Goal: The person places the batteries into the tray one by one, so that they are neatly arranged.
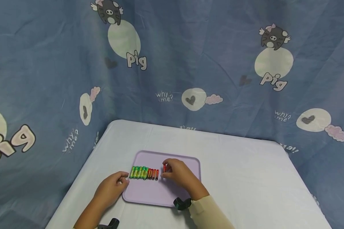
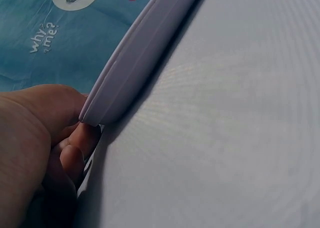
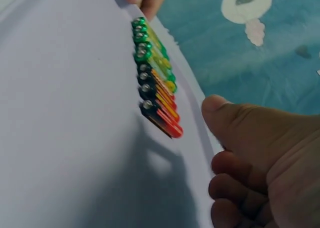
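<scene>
A row of small cylindrical batteries lies side by side on a lilac tray [image 1: 152, 195]. Green-and-yellow batteries [image 1: 139, 172] fill the left of the row, and thinner red-and-black batteries [image 1: 153, 174] follow on the right. Just right of the row, my right hand [image 1: 179, 174] pinches one red battery [image 1: 164, 168] upright between thumb and fingertips. That battery is hidden in the right wrist view, where the thumb [image 3: 217, 104] shows beside the row. My left hand [image 1: 110, 187] grips the tray's left rim, with fingers around the edge [image 2: 107, 105] in the left wrist view.
The tray rests on a table with a white cloth [image 1: 240, 178]. Blue printed fabric [image 1: 172, 63] hangs behind the table and along its left side. A dark band [image 1: 182, 204] sits on the right wrist, over the tray's front edge.
</scene>
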Available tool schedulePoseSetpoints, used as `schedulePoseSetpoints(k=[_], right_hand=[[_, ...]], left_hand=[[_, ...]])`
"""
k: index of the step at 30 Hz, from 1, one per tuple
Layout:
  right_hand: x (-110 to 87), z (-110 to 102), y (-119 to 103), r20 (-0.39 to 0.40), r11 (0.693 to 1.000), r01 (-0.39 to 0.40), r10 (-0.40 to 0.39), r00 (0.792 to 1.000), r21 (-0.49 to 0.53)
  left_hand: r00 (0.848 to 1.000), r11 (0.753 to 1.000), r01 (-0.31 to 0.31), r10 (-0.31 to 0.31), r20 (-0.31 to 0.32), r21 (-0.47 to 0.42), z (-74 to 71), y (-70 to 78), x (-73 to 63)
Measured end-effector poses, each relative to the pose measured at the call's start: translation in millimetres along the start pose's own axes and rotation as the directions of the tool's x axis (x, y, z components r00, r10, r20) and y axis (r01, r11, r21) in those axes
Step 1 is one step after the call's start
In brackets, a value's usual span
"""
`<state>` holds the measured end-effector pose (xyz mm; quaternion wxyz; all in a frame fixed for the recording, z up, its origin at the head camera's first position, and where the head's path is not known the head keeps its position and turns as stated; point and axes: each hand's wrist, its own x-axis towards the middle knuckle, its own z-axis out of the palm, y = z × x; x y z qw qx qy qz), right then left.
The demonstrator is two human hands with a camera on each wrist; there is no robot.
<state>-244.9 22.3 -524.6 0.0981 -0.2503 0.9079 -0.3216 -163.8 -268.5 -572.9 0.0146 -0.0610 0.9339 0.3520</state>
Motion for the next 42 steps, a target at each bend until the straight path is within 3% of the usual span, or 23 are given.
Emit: schedulePoseSetpoints(k=[7,29,37,42], right_hand=[[2.3,11.4,0.3,0.067,0.999,-0.018,0.020,0.998,-0.040],[2.9,23.3,-12.5,0.072,0.985,-0.035,0.048,0.996,-0.170],[2.9,25.5,-8.6,0.062,0.987,-0.039,0.049,0.997,-0.156],[-12.3,18.5,3.4,0.002,0.996,-0.026,0.027,1.000,-0.091]], left_hand=[[1.000,1.000,-0.009,0.009,0.001,-0.006,2.4,4.0,-1.5],[1.000,1.000,-0.005,0.005,0.008,-0.013,0.7,7.3,-5.2],[1.000,0.999,0.007,-0.007,0.005,-0.036,4.7,6.0,-3.6],[1.000,0.998,0.009,-0.010,-0.007,-0.060,11.7,3.0,-2.2]])
